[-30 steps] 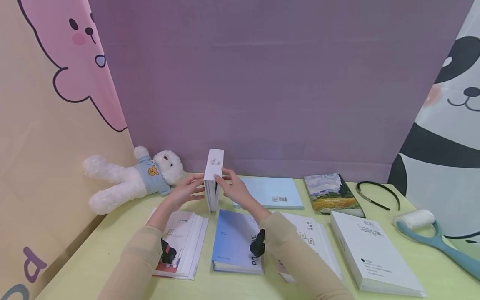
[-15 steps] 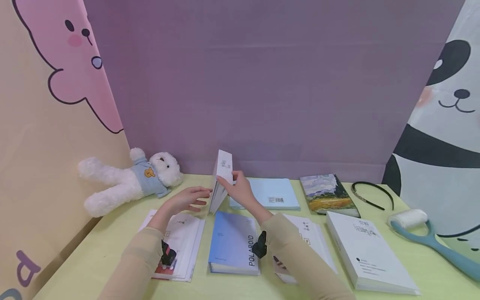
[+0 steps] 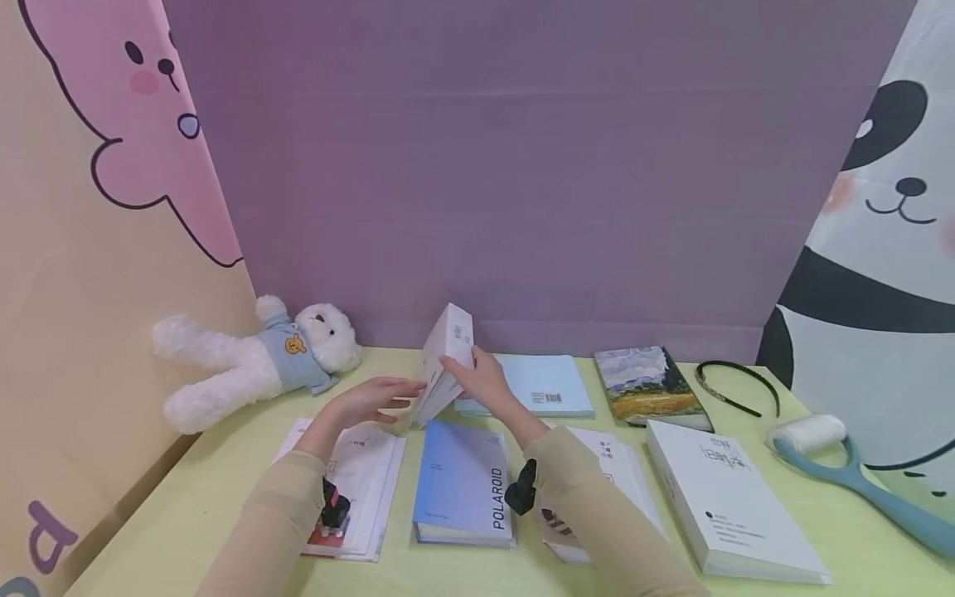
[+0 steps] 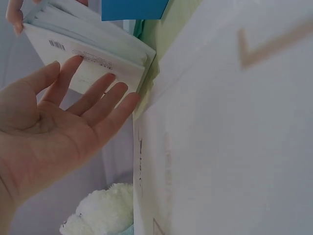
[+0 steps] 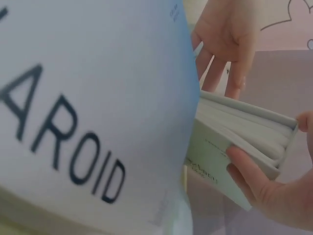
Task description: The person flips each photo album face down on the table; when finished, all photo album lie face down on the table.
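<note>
A thick white book (image 3: 458, 333) stands at the back of the table with its spine up, leaning over to the right. My right hand (image 3: 485, 383) grips its spine end, and the right wrist view shows thumb and fingers on opposite sides of the book (image 5: 210, 156). Beside the left face is my left hand (image 3: 376, 400), palm turned toward it. In the left wrist view that hand's (image 4: 58, 122) fingers are spread and nearly straight, their tips right at the barcoded cover. In front lies a blue album (image 3: 462, 489) lettered POLAROID.
White albums lie left (image 3: 373, 489) and right (image 3: 630, 489) of the blue one, then a large white book (image 3: 734, 497). Behind are a light-blue book (image 3: 537, 369), a painting-covered book (image 3: 649, 385) and a black headband (image 3: 734, 363). A plush bear (image 3: 298, 356) lies left, a lint roller (image 3: 809, 434) right.
The white book has gone from upright to leaning right, moving slightly right with my right hand. My left fingers have come off its spine edge and straightened beside its left face.
</note>
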The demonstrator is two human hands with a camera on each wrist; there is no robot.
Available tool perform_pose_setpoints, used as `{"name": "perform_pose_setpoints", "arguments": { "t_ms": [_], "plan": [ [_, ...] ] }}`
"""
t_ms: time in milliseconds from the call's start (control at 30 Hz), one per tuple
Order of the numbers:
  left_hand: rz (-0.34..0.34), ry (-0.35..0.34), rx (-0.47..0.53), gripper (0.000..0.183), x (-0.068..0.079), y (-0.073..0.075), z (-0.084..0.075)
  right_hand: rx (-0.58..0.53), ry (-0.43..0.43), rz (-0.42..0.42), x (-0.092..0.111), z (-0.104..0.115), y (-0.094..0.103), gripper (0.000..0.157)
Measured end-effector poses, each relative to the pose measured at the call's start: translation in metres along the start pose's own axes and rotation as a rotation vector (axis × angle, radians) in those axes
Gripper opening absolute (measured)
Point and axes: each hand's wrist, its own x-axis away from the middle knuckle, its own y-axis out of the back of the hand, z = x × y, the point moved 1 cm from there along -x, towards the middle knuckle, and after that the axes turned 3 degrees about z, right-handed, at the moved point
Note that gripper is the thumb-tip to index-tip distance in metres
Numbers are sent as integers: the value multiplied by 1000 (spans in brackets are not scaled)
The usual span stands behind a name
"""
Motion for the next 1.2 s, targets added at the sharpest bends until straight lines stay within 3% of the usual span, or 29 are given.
{"name": "perform_pose_setpoints", "arguments": {
  "t_ms": [233,567,800,1200],
  "plan": [
    [-57,43,-35,49,7,8,3,-59,-85,91,0,-6,-6,57],
    [-95,106,-49,48,17,14,1,-58,-109,155,-1,-7,-9,66],
    [-135,119,-61,48,23,18,3,43,-95,175,-2,-13,-16,66],
    [-208,163,-58,52,32,24,7,76,-105,195,-1,-11,-29,60]
  ]
}}
